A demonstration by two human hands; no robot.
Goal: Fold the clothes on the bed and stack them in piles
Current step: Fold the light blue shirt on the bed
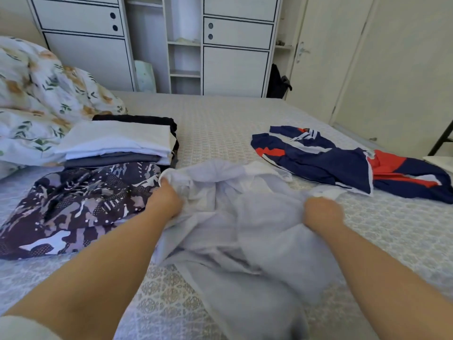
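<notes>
Left hand (164, 201) and right hand (321, 213) both fisted into a crumpled pale lilac-white thin garment (245, 229), bunched mid-bed, its lower part trailing toward the near edge. Arms extended, knuckles up. Just left: dark camouflage-print cloth (81, 207), then a folded stack of white, grey and black pieces (117, 143). Right: navy-red-white jacket (343, 163), unfolded. Patterned bedspread (220, 123) bare beyond

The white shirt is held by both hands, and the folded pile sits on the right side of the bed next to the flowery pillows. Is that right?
Almost. The head view shows the left hand and right hand gripping the white shirt, but the folded pile sits on the left side of the bed, next to the flowery pillows. On the right lies an unfolded navy and red garment.
</notes>
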